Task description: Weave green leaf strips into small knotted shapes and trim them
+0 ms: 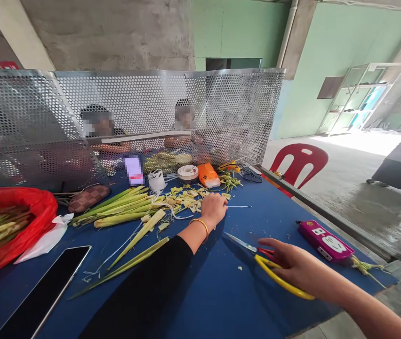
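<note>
The scissors (249, 246) are pointing toward the left hand from low over the tabletop (271, 212); whether the blades are touching it is hard to tell. The right hand (292, 263) is curling around their red and yellow handles, its fingers partly covering them, and its forearm is running off the picture's right side. The left hand (213, 208) is bending over just beyond the tips, its fingers largely hiding behind its own back; a thin white loop (241, 206) is emerging beside it, but I cannot tell if the fingers are pinching it.

Left of that hand, green stalks (126, 207) are lying in a heap, with chopped pieces (182, 200) scattering behind it. The red bag (47, 202) is being cut off at the picture's left side, and the black phone (45, 292) at the bottom. Behind a perforated screen (239, 103), at least 2 people (96, 122) are sitting, blurring through the holes.

The tabletop's right edge is slanting toward the near corner, with a magenta device (325, 240) lying close inside it. Blue surface is stretching between left hand and device, and again below the scissors.
</note>
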### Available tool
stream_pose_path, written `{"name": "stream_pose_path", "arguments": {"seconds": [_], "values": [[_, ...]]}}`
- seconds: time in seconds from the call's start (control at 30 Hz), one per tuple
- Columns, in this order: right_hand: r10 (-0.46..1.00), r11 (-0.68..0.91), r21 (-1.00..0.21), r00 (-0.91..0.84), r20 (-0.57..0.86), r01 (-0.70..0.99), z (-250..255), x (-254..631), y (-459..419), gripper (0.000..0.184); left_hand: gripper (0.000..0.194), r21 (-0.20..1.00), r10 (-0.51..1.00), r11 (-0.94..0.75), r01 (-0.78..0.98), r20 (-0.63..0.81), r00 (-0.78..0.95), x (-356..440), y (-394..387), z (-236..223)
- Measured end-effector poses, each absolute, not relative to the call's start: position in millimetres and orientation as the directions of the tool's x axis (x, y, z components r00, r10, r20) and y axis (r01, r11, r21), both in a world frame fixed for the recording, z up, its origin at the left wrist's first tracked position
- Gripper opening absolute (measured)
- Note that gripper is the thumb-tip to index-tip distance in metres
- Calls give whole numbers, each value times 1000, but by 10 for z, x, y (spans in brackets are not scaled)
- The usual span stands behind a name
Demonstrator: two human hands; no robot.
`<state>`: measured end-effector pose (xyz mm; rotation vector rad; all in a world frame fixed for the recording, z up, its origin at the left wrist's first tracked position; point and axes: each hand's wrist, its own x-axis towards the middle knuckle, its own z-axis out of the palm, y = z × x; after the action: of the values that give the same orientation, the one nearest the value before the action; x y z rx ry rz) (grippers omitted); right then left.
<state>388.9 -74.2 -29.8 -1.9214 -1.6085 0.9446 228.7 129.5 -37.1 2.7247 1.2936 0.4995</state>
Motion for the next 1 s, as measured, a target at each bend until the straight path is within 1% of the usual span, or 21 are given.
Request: {"name": "stream_pose_path", "arguments": {"seconds": [0.07, 0.13, 0.2, 0.27, 0.3, 0.4, 0.47, 0.53, 0.6, 0.63, 0.67, 0.7, 0.73, 0.77, 0.8, 0.83, 0.87, 0.9, 0.93, 1.0], "values": [[962, -271, -855, 150, -228, 442, -300, 4075, -838, 46, 18, 235, 753, -657, 717, 246, 610, 2438, 1297, -425], [927, -342, -920, 231, -296, 192, -287, 4206, -896, 40, 21, 259, 744, -668, 697, 242, 623, 2577, 1303, -478], [896, -371, -927, 236, -375, -63, -281, 4274, -904, 33, 21, 286, 745, -667, 688, 241, 622, 2693, 1306, -529], [895, -363, -889, 160, -416, -278, -294, 4286, -868, 31, 18, 312, 760, -650, 693, 243, 603, 2774, 1304, -576], [901, -359, -861, 108, -421, -360, -305, 4278, -840, 32, 16, 324, 768, -640, 697, 244, 592, 2799, 1302, -595], [913, -347, -791, 9, -407, -503, -333, 4230, -759, 35, 13, 349, 777, -629, 695, 249, 578, 2821, 1301, -635], [914, -345, -764, -9, -406, -545, -331, 4199, -725, 36, 13, 359, 772, -634, 684, 252, 584, 2810, 1307, -648], [911, -345, -763, 3, -413, -546, -321, 4179, -698, 37, 12, 368, 770, -637, 677, 256, 585, 2797, 1313, -655], [911, -337, -810, 50, -409, -481, -316, 4167, -656, 38, 12, 377, 770, -637, 673, 261, 583, 2792, 1309, -651], [912, -330, -852, 95, -398, -406, -320, 4163, -621, 39, 12, 382, 770, -636, 670, 264, 581, 2791, 1299, -642], [911, -322, -900, 162, -379, -293, -327, 4160, -576, 40, 12, 388, 771, -636, 668, 269, 578, 2789, 1281, -626], [907, -320, -938, 244, -344, -132, -337, 4156, -519, 41, 12, 393, 772, -634, 666, 276, 572, 2783, 1254, -602], [897, -331, -941, 335, -290, 71, -349, 4151, -453, 42, 13, 398, 775, -632, 665, 285, 565, 2770, 1216, -569], [883, -358, -886, 417, -217, 297, -361, 4144, -383, 44, 16, 401, 778, -628, 667, 294, 556, 2747, 1168, -527], [871, -392, -768, 472, -134, 506, -374, 4134, -312, 48, 18, 401, 781, -624, 670, 303, 546, 2708, 1110, -478], [868, -422, -612, 494, -57, 669, -387, 4121, -247, 51, 19, 399, 784, -620, 675, 307, 539, 2651, 1045, -422], [872, -440, -443, 489, -5, 781, -402, 4106, -191, 52, 20, 394, 787, -617, 681, 307, 535, 2570, 974, -362], [883, -444, -288, 469, 20, 848, -419, 4091, -148, 50, 20, 386, 789, -614, 688, 299, 537, 2463, 902, -301], [898, -430, -161, 439, 30, 889, -438, 4077, -118, 46, 19, 375, 789, -614, 694, 281, 546, 2325, 832, -241], [927, -375, 28, 375, 26, 926, -477, 4060, -91, 37, 17, 349, 797, -603, 717, 230, 559, 1953, 702, -133]]}}
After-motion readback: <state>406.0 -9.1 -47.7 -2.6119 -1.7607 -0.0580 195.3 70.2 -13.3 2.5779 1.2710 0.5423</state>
